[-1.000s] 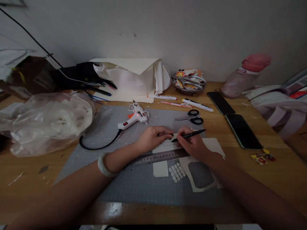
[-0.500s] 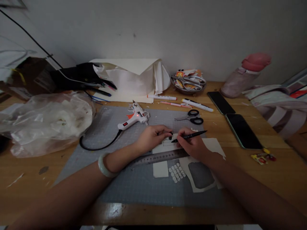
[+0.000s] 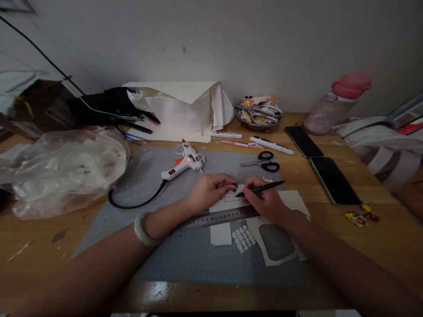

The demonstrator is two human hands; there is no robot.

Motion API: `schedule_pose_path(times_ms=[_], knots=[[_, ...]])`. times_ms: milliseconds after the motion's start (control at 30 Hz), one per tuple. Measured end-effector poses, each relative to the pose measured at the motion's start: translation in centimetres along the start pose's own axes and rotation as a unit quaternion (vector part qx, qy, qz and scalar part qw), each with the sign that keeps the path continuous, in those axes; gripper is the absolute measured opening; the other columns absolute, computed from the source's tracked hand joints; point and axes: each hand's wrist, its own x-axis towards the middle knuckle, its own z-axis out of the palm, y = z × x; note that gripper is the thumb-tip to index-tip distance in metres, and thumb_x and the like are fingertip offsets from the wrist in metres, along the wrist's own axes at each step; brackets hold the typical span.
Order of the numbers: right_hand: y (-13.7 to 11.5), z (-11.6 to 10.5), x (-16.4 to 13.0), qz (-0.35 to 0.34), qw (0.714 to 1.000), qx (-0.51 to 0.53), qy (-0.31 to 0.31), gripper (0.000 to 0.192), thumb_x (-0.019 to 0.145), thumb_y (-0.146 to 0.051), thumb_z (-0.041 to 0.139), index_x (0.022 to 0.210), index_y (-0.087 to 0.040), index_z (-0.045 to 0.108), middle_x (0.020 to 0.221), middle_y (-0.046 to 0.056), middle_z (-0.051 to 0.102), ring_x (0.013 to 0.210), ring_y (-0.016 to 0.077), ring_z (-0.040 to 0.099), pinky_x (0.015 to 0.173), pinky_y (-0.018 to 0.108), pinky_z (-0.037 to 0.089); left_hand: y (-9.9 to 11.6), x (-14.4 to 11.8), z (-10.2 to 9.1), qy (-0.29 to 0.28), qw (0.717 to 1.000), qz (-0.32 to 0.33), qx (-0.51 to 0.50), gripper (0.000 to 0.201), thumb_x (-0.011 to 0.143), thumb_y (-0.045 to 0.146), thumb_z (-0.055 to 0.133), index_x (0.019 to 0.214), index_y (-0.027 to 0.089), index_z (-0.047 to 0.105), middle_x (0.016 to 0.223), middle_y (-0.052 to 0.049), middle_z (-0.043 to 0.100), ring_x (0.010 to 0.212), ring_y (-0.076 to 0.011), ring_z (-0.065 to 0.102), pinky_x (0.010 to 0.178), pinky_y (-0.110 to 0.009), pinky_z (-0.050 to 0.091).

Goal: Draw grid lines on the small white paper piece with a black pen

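Head view: you sit at a wooden surface with a grey cutting mat in front of you.
Paper piece: it lies on the mat just above the metal ruler, held flat so the drawn line stays true.
Left hand: fingers curled, tips pressing down on the paper.
Right hand: closed around a black pen, tip touching the paper.
Nearby: glue gun and scissors rest apart, within reach.
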Motion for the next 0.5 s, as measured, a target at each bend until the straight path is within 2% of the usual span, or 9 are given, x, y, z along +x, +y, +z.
schedule_pose_path(times_ms=[500], knots=[[-0.21,-0.03,0.0,0.026,0.999,0.024,-0.008,0.011,0.085,-0.027,0.05,0.075,-0.022,0.048,0.058,-0.004,0.051,0.052,0.0115,0.05,0.05,0.022,0.039,0.17,-0.03,0.04,0.016,1.0,-0.02,-0.009,0.016,0.083,0.027,0.062,0.091,0.018,0.073,0.071,0.003,0.069,0.061,-0.0102,0.054,0.058,-0.019,0.042]])
